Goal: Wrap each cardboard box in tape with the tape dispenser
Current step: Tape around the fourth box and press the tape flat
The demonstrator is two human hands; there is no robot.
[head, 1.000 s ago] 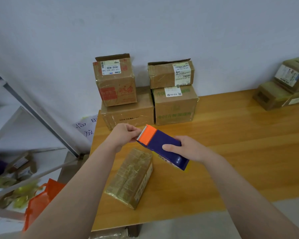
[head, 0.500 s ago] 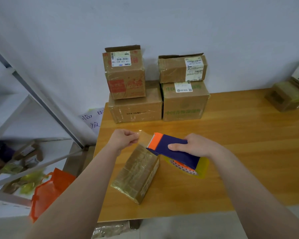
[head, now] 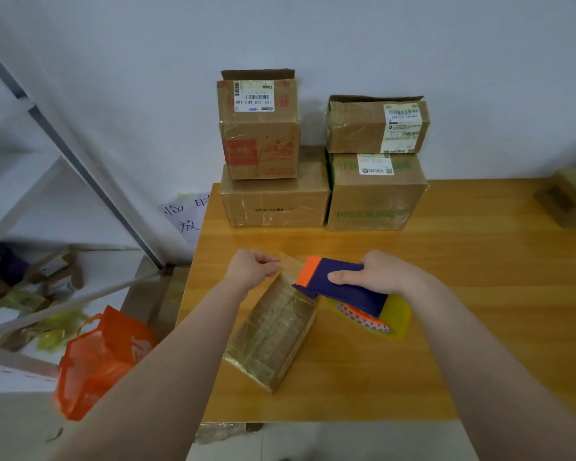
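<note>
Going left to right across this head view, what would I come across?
Orange bag → left hand pinching the tape → tape dispenser → cardboard box at the far right edge.

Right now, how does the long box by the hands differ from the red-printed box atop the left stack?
The long box lies slantwise on the table; the red-printed box stands squarely atop another box. The long box is slim and shows no label; the red-printed box is blockier, with a white shipping label. The red-printed box has a flap raised; the long box looks closed. Both are brown cardboard.
</note>
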